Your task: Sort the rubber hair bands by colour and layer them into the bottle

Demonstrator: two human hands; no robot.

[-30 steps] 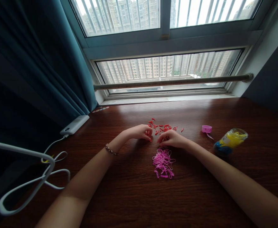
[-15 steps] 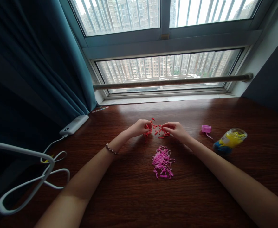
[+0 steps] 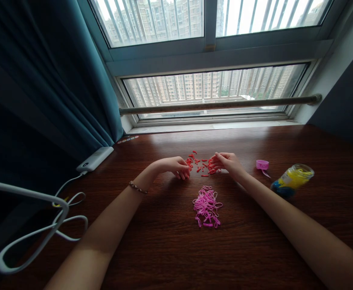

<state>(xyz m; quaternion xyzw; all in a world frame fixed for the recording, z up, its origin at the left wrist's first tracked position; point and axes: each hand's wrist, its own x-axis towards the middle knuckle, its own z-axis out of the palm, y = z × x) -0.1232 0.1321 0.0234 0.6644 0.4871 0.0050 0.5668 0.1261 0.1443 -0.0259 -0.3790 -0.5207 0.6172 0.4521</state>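
Small red rubber bands [image 3: 198,162] lie in a loose scatter on the brown wooden table. At the left side of this scatter is my left hand [image 3: 176,166], palm down with fingers bent and tips a little apart near the tabletop; nothing shows in them. My right hand [image 3: 227,163] is at the right side, its fingers reaching over and touching the red rubber bands there, with the thumb side up and apart. I see no band held in it. Nearer to me, between my forearms, is a pile of pink rubber bands [image 3: 207,205].
To the right a clear jar [image 3: 294,179] holding yellow and blue bands lies tilted, with a pink ring-shaped lid [image 3: 262,164] beside it. A white power strip [image 3: 95,158] and a looping white cable [image 3: 33,193] are at the left, near the blue curtain [image 3: 82,80].
My left hand has drawn slightly left and down, its fingers loosened from a pinch. My right hand has shifted a little right, its fingers opening over the red bands.
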